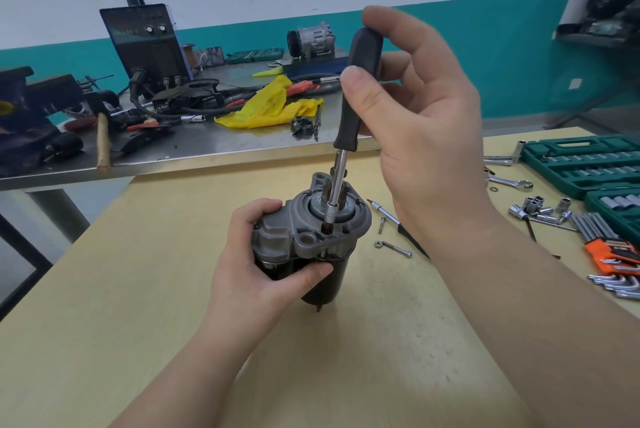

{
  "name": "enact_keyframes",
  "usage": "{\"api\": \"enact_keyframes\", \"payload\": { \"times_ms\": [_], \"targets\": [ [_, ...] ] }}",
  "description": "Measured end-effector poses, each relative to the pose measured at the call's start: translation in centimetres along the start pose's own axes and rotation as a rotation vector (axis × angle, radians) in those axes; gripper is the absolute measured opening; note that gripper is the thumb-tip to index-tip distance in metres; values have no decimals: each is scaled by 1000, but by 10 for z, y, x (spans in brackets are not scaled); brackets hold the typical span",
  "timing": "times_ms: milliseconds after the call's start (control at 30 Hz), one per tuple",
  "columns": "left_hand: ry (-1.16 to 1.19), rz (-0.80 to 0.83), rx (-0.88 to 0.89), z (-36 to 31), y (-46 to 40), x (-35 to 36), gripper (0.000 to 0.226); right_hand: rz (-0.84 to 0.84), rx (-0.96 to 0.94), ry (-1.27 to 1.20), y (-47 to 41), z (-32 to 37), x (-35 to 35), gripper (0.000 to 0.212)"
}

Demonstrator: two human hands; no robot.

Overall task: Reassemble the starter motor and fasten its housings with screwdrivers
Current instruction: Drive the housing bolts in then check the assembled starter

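Counter [104,341]: pale wood, with a steel bench [207,147] butted against its 12 o'clock edge, cluttered with a welder [149,43], yellow bag [270,105] and hammer [103,143]. Socket case [585,164] lies open at 3 o'clock on the counter, loose sockets [536,211] and a hex-key set [609,254] just below it. Motor [308,247] stands upright at counter centre, grey flange end up, black body down on the surface. Left hand [256,265] wraps the motor from 9 o'clock, fingers over the grey housing, thumb curled across the black body. Right hand [415,109] pinches the black handle of the screwdriver [349,123] between thumb and fingers, held near vertical, top tilted slightly toward 1 o'clock; its tip sits in the flange at the motor's near rim. Spare driver [388,216] lies at 3 o'clock of the motor, partly under the right wrist. Two loose bolts [394,248] lie just beside it.
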State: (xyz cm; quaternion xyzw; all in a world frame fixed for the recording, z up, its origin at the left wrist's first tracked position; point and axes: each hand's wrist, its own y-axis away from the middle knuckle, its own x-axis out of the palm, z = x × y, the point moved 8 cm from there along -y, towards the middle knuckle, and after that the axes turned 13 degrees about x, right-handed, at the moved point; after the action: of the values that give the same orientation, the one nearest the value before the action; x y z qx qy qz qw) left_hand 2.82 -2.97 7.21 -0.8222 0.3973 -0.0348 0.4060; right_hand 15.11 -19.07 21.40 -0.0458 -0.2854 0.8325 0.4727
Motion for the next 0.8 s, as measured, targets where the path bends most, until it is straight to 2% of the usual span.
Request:
{"api": "enact_keyframes", "payload": {
  "times_ms": [167,400,600,800],
  "targets": [
    [4,-7,-3,1,0,0,84,71,67,-111,0,-6,0,29],
    [4,-3,-10,2,0,0,86,34,-17,13,1,4,1,31],
    [11,-4,-11,1,0,0,84,101,93,-108,0,-7,1,31],
    [16,-9,-8,1,-1,0,83,53,-6,6,1,2,4,35]
  ]
}}
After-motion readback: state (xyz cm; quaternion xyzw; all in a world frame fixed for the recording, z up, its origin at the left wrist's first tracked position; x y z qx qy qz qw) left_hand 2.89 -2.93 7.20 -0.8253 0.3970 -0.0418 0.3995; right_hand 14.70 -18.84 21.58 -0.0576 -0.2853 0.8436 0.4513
